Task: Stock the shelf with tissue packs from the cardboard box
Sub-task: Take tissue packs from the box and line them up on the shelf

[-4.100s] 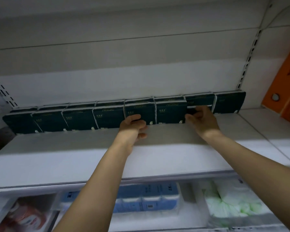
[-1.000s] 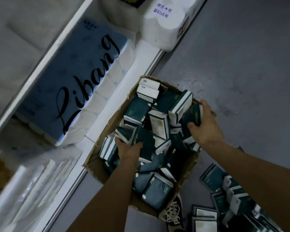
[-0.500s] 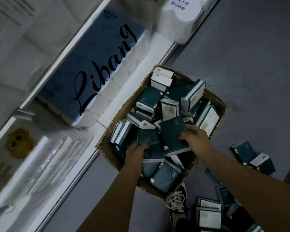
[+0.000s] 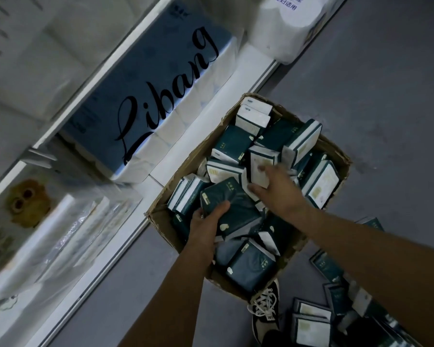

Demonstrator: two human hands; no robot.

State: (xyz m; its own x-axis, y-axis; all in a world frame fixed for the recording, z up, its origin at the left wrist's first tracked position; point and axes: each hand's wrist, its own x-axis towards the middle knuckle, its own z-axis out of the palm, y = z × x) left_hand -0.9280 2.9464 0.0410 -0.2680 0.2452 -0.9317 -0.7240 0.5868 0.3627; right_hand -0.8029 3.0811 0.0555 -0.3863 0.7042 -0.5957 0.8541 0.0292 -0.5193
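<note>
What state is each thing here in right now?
Cardboard box: open, on the floor, holding jumbled packs.
Left hand: grips a dark green pack.
Right hand: pinches a white-faced pack.
Loose packs: scattered on the floor.
Shoe: laced.

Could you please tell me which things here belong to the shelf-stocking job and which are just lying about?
Part of the job:
cardboard box
dark green pack gripped by the left hand
white-faced pack under the right hand

Just lying about:
big Libang pack
white roll pack
shoe
</note>
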